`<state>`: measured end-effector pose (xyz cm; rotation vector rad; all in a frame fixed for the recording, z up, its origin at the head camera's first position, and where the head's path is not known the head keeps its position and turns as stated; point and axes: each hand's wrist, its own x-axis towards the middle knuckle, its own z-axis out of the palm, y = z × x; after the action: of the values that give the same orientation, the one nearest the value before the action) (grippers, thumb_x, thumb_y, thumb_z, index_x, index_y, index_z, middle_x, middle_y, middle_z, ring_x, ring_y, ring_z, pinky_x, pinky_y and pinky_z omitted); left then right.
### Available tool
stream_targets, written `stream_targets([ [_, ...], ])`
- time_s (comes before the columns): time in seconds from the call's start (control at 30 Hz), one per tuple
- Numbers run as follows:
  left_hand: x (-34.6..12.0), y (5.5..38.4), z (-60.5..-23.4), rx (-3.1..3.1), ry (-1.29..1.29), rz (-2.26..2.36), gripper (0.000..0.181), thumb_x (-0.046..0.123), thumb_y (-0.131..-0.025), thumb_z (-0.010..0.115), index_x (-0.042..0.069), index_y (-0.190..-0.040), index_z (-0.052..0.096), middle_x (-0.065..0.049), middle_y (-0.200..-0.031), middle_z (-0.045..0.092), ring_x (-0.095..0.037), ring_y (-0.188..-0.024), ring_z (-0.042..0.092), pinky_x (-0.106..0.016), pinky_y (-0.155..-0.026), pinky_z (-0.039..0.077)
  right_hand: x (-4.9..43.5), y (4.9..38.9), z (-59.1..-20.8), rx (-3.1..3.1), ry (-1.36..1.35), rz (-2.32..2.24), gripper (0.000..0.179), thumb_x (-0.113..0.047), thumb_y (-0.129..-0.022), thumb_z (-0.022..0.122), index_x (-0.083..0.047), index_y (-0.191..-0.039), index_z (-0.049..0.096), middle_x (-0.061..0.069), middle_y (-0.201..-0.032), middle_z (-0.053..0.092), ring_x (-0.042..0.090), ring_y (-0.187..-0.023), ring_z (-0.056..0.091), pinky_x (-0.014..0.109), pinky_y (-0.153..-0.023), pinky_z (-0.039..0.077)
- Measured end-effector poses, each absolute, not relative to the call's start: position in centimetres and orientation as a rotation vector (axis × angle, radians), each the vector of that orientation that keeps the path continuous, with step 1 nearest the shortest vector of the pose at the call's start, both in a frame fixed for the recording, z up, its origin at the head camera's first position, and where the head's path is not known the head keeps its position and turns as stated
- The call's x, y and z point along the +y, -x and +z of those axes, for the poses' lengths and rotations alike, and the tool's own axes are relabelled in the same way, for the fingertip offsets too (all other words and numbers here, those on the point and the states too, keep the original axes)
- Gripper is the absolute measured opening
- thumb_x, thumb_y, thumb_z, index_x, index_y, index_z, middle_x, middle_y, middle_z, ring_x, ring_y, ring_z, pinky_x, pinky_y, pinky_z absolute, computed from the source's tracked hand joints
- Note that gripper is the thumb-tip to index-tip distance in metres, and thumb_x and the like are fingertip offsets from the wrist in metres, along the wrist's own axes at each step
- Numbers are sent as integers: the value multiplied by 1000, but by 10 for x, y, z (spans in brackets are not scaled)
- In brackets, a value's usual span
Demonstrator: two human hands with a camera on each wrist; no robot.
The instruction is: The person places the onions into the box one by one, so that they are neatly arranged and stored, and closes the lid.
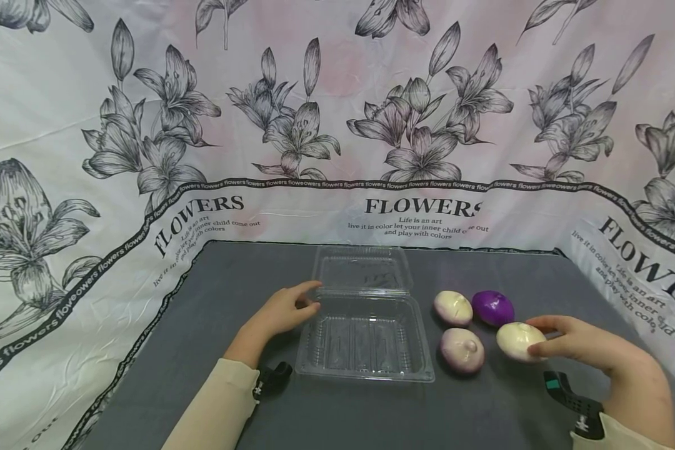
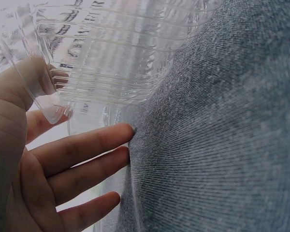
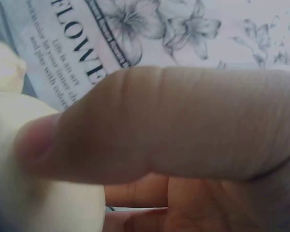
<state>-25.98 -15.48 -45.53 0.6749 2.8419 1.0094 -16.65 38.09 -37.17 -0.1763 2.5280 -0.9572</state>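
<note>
My right hand [image 1: 582, 342] holds a white onion [image 1: 519, 342] by its right side, thumb in front and fingers behind. In the right wrist view, the thumb [image 3: 121, 125] presses on the pale onion [image 3: 72, 203]. Beside it are a purple onion [image 1: 493, 308], a cream onion [image 1: 450, 309] and a pinkish-white onion [image 1: 462, 351]. My left hand [image 1: 281, 310] is at the left edge of a clear plastic clamshell box [image 1: 365, 374], fingers extended. The left wrist view shows the fingers [image 2: 87, 150] spread below the box's ribbed wall, part of the hand behind its clear rim.
The box lies open on a dark grey cloth-covered table [image 1: 202, 350], its lid [image 1: 362, 269] folded back. A white flower-printed curtain [image 1: 326, 212] borders the back and sides. Black straps [image 1: 272, 378] with cameras sit on both wrists.
</note>
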Motion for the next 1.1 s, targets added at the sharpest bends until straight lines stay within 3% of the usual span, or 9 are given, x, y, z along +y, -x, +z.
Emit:
stream_targets([
  [0.2,-155,260,-455,2839,-674,1006,57,28,-102,66,17,-154,49,0,-105,75,-13,-85,68,-42,-77,53,382,172,-386,2503,124,-967,61,-26,-94,69,16,-134,52,19,-125,61,25,-109,56,49,-89,47],
  [0.5,-154,260,-456,2838,-678,1002,57,29,-102,66,17,-155,48,-2,-108,75,-18,-92,69,-45,-81,54,377,177,-400,2485,94,-996,59,-24,-91,73,16,-129,52,14,-119,63,21,-104,57,42,-88,47],
  [0.8,-154,260,-455,2835,-685,998,57,30,-102,66,18,-155,48,-1,-107,75,-16,-90,69,-44,-79,54,371,181,-403,2460,26,-995,62,-25,-92,74,17,-128,48,15,-116,60,27,-106,56,49,-90,46],
  [1.1,-153,262,-458,2835,-694,1004,56,28,-102,66,17,-154,48,1,-105,74,-17,-91,69,-45,-81,54,372,177,-400,2477,4,-959,78,-27,-92,75,21,-138,35,31,-122,56,44,-114,55,63,-94,43],
])
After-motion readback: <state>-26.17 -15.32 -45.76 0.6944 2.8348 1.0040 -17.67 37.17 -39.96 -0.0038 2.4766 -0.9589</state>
